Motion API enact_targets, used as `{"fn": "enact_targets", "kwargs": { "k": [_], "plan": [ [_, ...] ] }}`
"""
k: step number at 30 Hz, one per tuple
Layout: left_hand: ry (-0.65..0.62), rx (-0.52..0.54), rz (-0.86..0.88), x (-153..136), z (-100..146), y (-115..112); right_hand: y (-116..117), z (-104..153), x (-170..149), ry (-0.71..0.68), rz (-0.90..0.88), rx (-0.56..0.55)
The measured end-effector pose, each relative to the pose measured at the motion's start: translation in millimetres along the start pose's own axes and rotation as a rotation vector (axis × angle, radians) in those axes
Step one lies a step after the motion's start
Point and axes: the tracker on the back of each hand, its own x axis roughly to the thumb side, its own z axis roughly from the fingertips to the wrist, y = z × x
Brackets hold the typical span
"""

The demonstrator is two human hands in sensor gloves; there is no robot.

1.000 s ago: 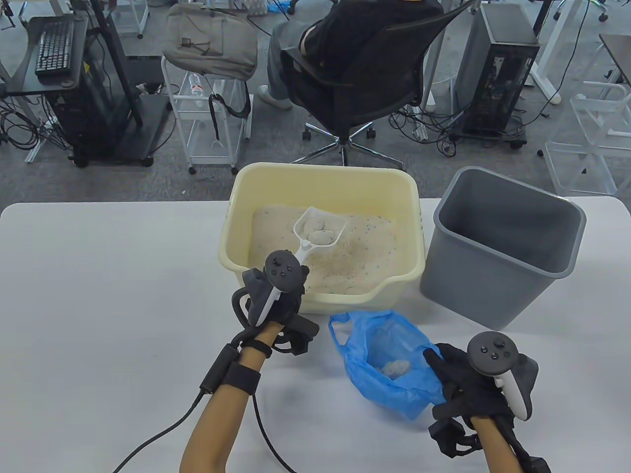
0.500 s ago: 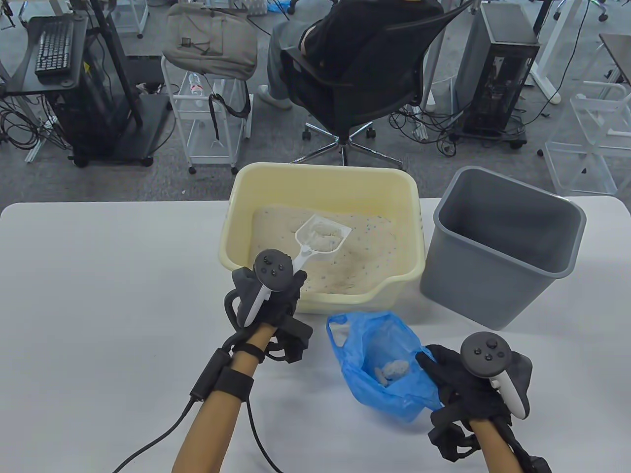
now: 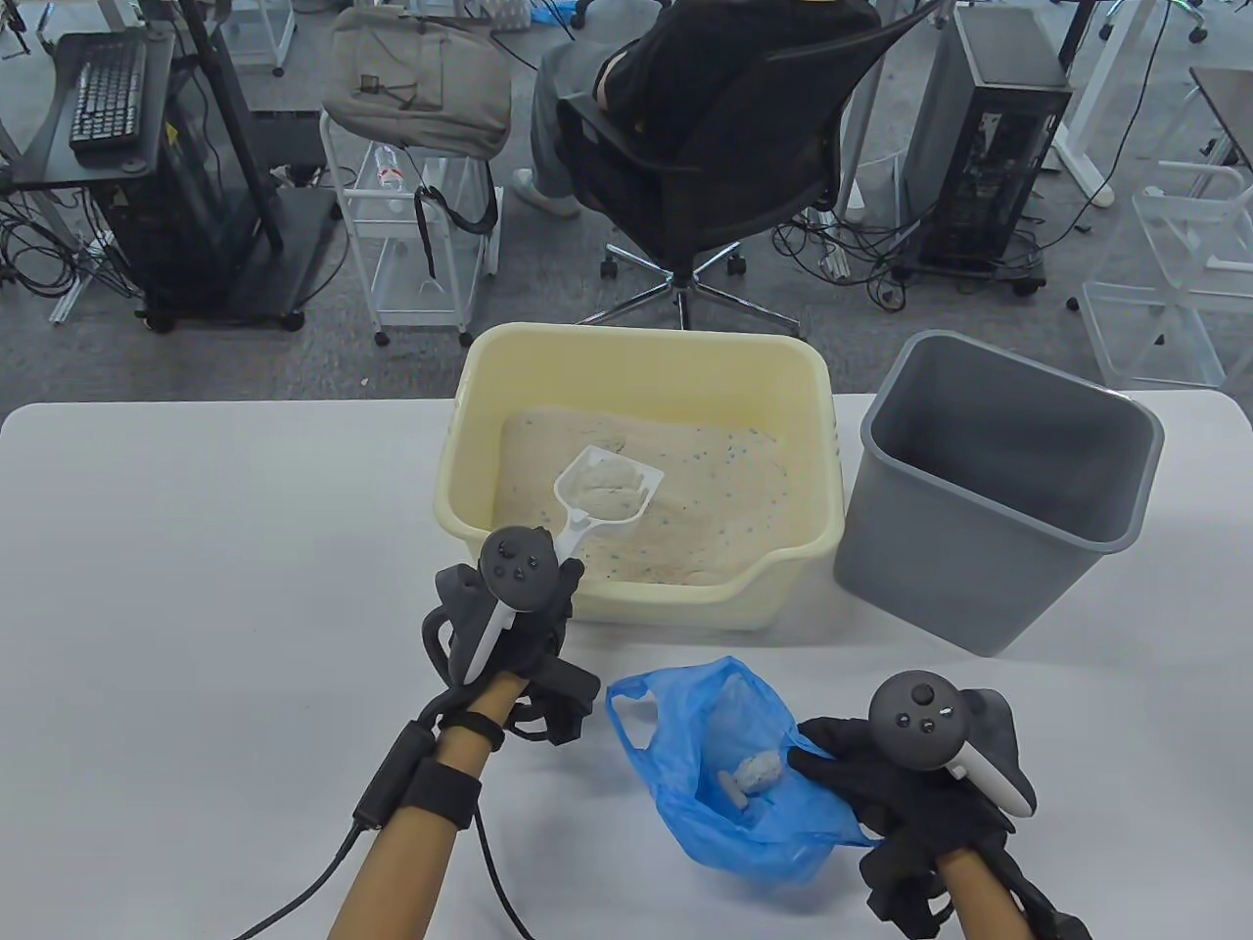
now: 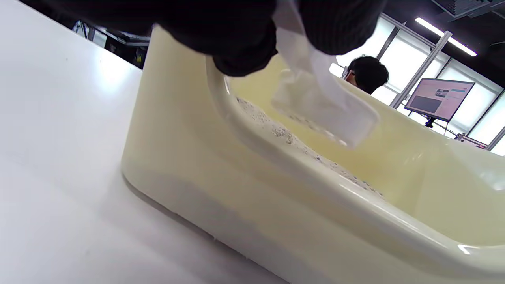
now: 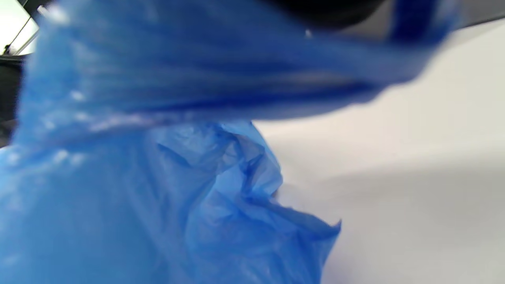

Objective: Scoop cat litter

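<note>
A cream litter box (image 3: 470, 470) with pale litter (image 3: 715, 490) stands at the table's middle. My left hand (image 3: 538, 587) grips the handle of a white scoop (image 3: 607, 485), which holds a clump of litter above the box near its front left. In the left wrist view the scoop (image 4: 323, 106) hangs over the box rim (image 4: 252, 138). My right hand (image 3: 861, 774) holds the right edge of an open blue plastic bag (image 3: 724, 813) on the table in front of the box. A grey clump (image 3: 757, 772) lies inside the bag. The bag (image 5: 138, 177) fills the right wrist view.
A grey waste bin (image 3: 998, 490) stands to the right of the litter box. Cables run from my left wrist across the table's front. Beyond the table's far edge are an office chair with a seated person (image 3: 705, 127) and wire carts.
My left hand has drawn the loaded scoop back and to the left, toward the box's front. My right hand has pulled the blue bag left and nearer the front edge.
</note>
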Motion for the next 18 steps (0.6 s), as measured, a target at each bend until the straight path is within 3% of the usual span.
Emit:
{"fn": "enact_targets", "kwargs": {
  "k": [2,6,11,18],
  "plan": [
    [-0.032,0.049,-0.026,-1,4,7,-1,0,-1,0.015,0.04,-0.044],
    [-0.112,0.012,0.033,-2,25,28,-2,0,-6,0.067,0.029,-0.102],
    [-0.258,-0.108,0.021,5,68,48,-3,-1,-11,0.112,0.013,-0.139],
    [-0.411,-0.29,0.004,28,121,47,-2,0,-15,0.176,-0.021,-0.18]
  ]
}}
